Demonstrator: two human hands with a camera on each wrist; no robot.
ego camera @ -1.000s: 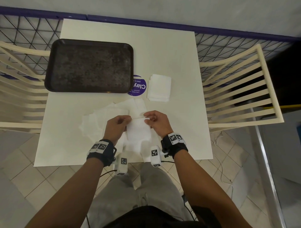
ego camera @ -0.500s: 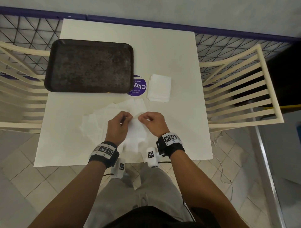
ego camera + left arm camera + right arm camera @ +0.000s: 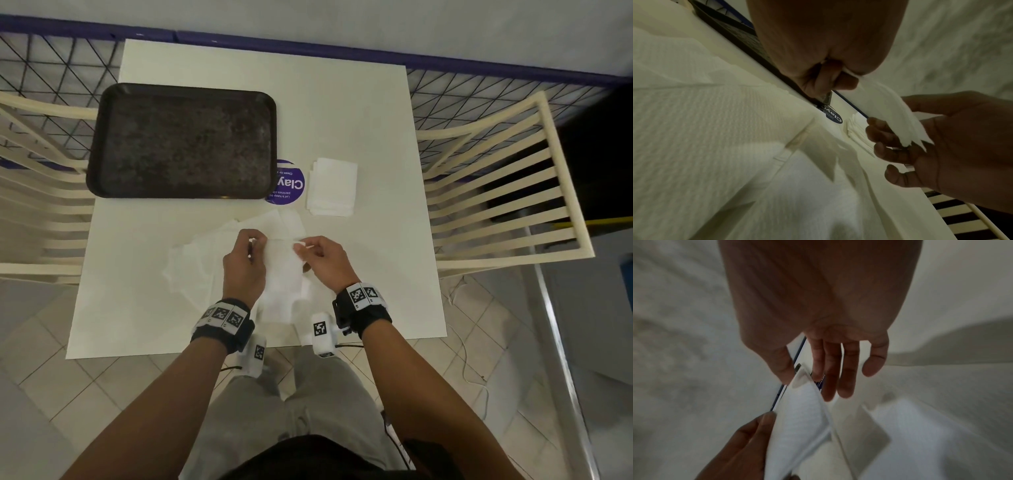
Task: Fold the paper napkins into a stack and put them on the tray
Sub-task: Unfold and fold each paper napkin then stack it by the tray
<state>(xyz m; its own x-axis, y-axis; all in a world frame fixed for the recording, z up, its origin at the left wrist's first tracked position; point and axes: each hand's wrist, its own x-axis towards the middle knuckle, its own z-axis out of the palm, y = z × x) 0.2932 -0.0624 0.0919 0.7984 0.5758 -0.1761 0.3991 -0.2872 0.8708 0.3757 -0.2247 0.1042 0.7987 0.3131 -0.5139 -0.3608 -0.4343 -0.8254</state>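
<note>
Head view. One dark tray [image 3: 181, 140] sits on the white table [image 3: 376, 113] at 10 o'clock, with no napkin on it. One stack of folded napkins [image 3: 332, 187] lies at 1 o'clock from the hands, just right of one round purple sticker [image 3: 289, 185] that the tray partly covers. One loose pile of unfolded napkins [image 3: 195, 263] spreads at 9 o'clock from the hands; the sheets cannot be counted. One napkin [image 3: 282, 270] is lifted between two hands: the left hand [image 3: 244, 265] pinches its upper left corner with curled fingers, the right hand [image 3: 322, 262] pinches its upper right corner. Two cream chairs [image 3: 507, 185] flank the table at 3 and 9 o'clock.

Left wrist view. The left hand [image 3: 824, 53] has thumb and fingers closed on the napkin [image 3: 890, 110] edge. The right hand [image 3: 953, 146] holds the far end, its fingers curled. The folded stack [image 3: 858, 131] and the sticker [image 3: 833, 116] lie beyond.

Right wrist view. The right hand [image 3: 818, 321] pinches the napkin [image 3: 799, 426] corner between thumb and forefinger, the other three fingers extended. The left hand [image 3: 740, 447] grips the near end at 7 o'clock.

Against the frame half a second ago, the hands stand further apart and the napkin is drawn wider between them. Tray, stack and pile are unmoved.
</note>
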